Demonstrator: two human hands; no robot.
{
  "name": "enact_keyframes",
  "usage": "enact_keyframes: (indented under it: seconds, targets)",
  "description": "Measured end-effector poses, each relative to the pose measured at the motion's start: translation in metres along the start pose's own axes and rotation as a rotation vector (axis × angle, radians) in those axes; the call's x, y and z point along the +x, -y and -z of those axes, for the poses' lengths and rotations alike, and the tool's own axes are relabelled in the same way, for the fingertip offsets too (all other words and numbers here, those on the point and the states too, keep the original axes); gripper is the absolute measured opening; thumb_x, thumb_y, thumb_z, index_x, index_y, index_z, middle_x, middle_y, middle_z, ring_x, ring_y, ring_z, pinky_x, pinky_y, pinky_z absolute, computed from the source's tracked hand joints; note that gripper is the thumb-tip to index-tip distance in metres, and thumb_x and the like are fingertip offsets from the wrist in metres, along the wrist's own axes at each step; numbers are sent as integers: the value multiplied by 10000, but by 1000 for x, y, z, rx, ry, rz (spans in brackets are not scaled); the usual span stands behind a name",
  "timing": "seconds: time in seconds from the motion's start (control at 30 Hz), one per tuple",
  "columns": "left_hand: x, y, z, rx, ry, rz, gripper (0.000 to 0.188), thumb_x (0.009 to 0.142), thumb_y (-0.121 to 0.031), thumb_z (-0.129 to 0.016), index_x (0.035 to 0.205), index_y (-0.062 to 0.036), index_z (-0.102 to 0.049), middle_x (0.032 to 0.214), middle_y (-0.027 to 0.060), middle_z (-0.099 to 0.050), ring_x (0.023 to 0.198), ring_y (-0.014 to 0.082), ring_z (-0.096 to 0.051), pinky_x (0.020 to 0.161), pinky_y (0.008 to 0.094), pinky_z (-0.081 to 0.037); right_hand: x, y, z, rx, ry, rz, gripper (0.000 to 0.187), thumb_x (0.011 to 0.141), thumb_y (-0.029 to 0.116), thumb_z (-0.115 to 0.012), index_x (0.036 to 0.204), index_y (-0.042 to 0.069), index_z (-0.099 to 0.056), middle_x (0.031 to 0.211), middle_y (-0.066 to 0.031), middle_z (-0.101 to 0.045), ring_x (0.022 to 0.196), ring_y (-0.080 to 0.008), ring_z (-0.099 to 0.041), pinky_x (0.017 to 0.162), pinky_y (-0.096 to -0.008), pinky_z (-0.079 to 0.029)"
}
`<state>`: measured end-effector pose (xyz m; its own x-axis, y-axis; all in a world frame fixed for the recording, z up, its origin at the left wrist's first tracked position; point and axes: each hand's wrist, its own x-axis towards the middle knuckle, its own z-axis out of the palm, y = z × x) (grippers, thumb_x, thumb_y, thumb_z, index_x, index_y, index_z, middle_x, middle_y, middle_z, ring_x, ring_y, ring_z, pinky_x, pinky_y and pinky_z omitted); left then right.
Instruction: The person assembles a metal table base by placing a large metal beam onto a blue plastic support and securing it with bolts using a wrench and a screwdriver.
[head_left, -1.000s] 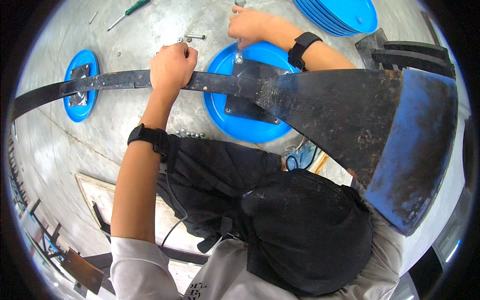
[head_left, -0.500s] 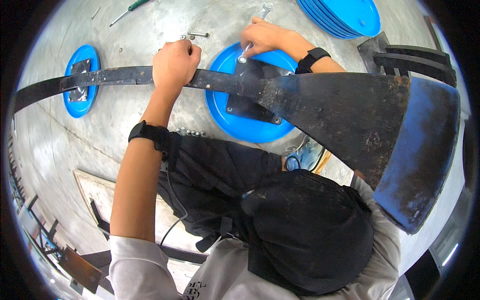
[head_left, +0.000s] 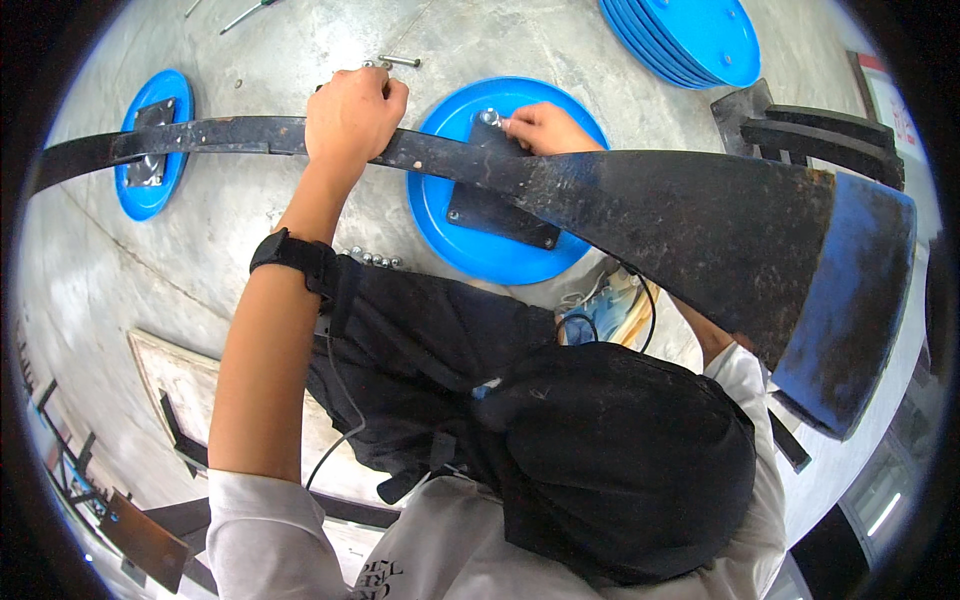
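My left hand (head_left: 350,115) is closed around a long, curved black metal bar (head_left: 230,135) that spans the view. The bar widens to the right into a broad rusty blade (head_left: 720,240). It lies across a blue disc (head_left: 480,255) that carries a black mounting plate (head_left: 500,215). My right hand (head_left: 545,128) reaches over the bar, and its fingertips pinch a silver bolt (head_left: 490,117) at the top of that plate. Most of the right forearm is hidden behind the blade. A black watch sits on my left wrist.
A second blue disc (head_left: 150,150) with a plate holds the bar's left end. Several blue discs are stacked (head_left: 690,35) at the top right. Loose bolts (head_left: 395,62) lie beyond my left hand, small nuts (head_left: 375,260) near my knee. Black metal parts (head_left: 810,125) lie at the right.
My right hand has come down from beyond the disc's far rim to the bolt on the plate. My left hand has kept its grip on the bar.
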<state>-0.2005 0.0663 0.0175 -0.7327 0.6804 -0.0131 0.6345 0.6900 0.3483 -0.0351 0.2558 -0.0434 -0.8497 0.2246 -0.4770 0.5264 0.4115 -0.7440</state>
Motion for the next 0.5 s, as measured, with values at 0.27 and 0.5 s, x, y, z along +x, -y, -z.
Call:
enact_keyframes:
  seconds: [0.27, 0.5]
  targets:
    - [0, 3, 0, 8, -9, -4, 288, 805, -279, -519, 745, -30, -651, 694, 183, -623, 679, 370, -609, 667, 439, -485, -1, 11, -4, 26, -27, -95, 318, 880, 282, -564, 780, -14, -621, 578, -23, -494, 514, -114, -463, 476, -300, -352]
    - [-1, 1, 2, -2, 14, -8, 299, 814, -279, -506, 746, -27, -652, 680, 188, -619, 674, 370, -608, 661, 446, -483, 4, 14, 2, -88, 10, -84, 332, 832, 311, -606, 897, -5, -684, 664, -138, -638, 623, -206, -616, 577, -356, -466]
